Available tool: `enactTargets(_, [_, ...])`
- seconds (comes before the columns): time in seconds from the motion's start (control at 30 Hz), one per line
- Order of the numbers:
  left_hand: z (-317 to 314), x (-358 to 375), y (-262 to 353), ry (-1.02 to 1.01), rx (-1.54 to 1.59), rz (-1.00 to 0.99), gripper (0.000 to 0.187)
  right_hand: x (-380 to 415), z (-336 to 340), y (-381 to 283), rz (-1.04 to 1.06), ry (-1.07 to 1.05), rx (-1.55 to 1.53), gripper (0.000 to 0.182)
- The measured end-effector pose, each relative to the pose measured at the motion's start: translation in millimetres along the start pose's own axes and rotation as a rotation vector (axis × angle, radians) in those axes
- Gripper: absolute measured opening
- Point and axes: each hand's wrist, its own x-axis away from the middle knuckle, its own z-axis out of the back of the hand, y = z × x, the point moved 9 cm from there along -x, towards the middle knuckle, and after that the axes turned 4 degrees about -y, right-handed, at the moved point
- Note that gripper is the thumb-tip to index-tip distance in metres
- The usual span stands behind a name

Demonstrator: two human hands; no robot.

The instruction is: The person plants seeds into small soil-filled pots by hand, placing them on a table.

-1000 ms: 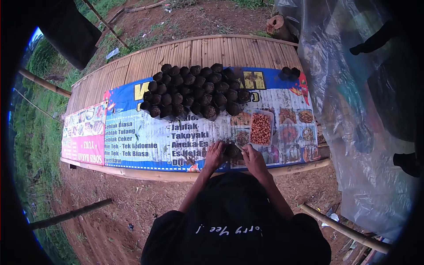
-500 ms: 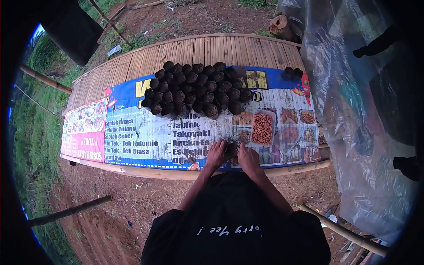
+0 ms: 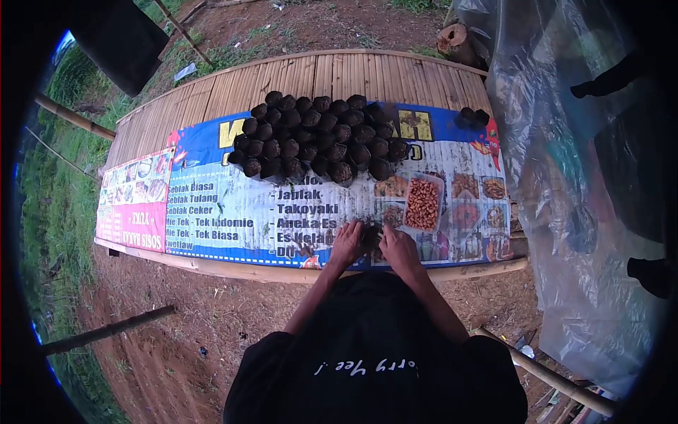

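Loosely bent fingers of the left hand (image 3: pixel 347 244) rest against the left side of a dark pot (image 3: pixel 370 241), while the right hand (image 3: pixel 398 248) has its fingers bunched close together at the pot's right edge. In the head view, how firmly the left hand presses cannot be told, nor whether the right hand has anything between its fingertips. Both forearms reach forward from a black shirt (image 3: pixel 378 353), slanting inward so that the hands come near each other on either side of the pot; the backs of both hands face up. That one pot is near the front edge of a bamboo table (image 3: pixel 339 72), over a printed banner (image 3: pixel 240 198).

One clear tray (image 3: pixel 423 203) of reddish-brown seeds (image 3: pixel 422 201) lies just beyond the right hand; the seeds are too many and small to count. Farther back stands one tight cluster of pots (image 3: pixel 311 138), more than thirty, packed too closely for an exact count, with dark fill visible in many. Two more pots (image 3: pixel 473 118) stand apart near the banner's far right corner. One pink banner (image 3: pixel 134 201) covers the table's left end, and one plastic sheet (image 3: pixel 565 212) hangs at the right.
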Motion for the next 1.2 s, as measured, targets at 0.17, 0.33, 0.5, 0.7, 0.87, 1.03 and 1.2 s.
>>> enactTargets(0.17, [-1.1, -1.0, -0.5, -0.005, -0.003, 0.000, 0.052, -3.5, -15.4, 3.8, -0.048, -0.175, 0.039, 0.011])
enactTargets(0.33, [-0.1, 0.1, -0.9, -0.010, -0.013, 0.006, 0.052, -3.4, -10.4, 0.1, -0.035, -0.092, -0.088, 0.013])
enactTargets(0.5, [-1.3, -2.0, -1.1, -0.014, 0.002, 0.008, 0.049, -3.2, -24.4, 3.0, -0.029, -0.147, -0.164, 0.013])
enactTargets(0.7, [0.3, -1.8, 0.6, -0.024, 0.016, 0.006, 0.047, 2.0, -23.7, -1.3, 0.035, -0.128, -0.135, 0.014])
enactTargets(0.87, [-3.6, 1.7, -4.4, -0.011, 0.012, 0.015, 0.051, 1.3, -29.7, 1.5, -0.019, -0.109, -0.151, 0.013])
enactTargets(1.03, [0.0, -1.9, -0.7, -0.009, -0.003, 0.007, 0.052, -3.5, -24.8, 0.6, 0.029, -0.040, -0.173, 0.013])
enactTargets(1.2, [3.1, -1.7, 2.8, -0.016, 0.034, 0.005, 0.051, -4.9, -15.7, 4.1, 0.040, 0.017, -0.108, 0.012])
